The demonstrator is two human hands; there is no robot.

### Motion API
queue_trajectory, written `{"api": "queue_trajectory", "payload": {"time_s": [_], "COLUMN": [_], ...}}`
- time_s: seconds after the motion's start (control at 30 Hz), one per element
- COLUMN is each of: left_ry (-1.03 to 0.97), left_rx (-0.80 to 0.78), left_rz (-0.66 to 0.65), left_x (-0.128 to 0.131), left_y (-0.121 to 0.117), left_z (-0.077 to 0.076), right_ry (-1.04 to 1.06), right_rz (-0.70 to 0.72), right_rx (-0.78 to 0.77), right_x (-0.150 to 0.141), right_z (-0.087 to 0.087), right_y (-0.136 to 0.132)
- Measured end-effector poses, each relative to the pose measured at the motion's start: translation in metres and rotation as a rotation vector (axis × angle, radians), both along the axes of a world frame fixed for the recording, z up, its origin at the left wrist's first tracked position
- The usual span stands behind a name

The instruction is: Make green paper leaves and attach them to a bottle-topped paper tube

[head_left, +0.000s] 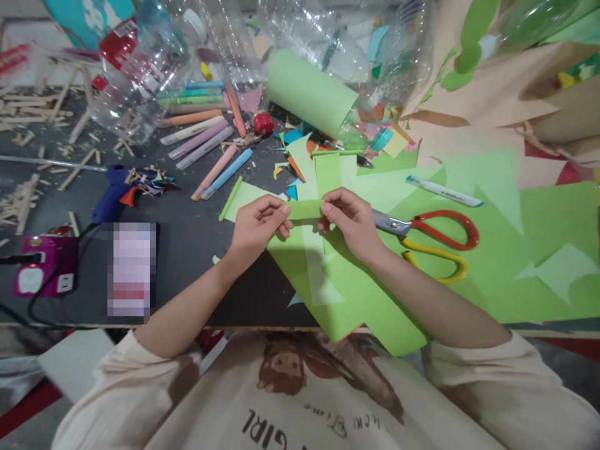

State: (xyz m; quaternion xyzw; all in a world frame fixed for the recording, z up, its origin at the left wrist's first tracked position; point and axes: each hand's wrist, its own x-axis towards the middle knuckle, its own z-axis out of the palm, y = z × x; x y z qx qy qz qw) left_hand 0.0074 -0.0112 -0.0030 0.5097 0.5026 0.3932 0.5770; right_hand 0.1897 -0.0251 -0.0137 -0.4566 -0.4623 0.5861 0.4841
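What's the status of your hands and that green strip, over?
Left hand and right hand pinching one end each. Green strip straight between them. Scissors close beside right hand, blade tips hidden.

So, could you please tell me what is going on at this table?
A person holds a short strip of green paper stretched between both hands, the left hand pinching one end and the right hand the other. Green sheets lie on the table, with scissors beside the right hand. Markers and a blue glue gun lie off to the left.
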Motion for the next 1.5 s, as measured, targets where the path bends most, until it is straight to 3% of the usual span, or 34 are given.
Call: {"api": "queue_trajectory", "payload": {"time_s": [1.5], "left_ry": [0.016], "left_rx": [0.012], "left_rz": [0.014], "left_x": [-0.0004], "left_y": [0.0006], "left_z": [-0.0034], "right_ry": [0.002], "right_rz": [-0.015], "right_rx": [-0.004], "right_x": [-0.0009], "right_z": [-0.003], "right_y": [0.0012]}}
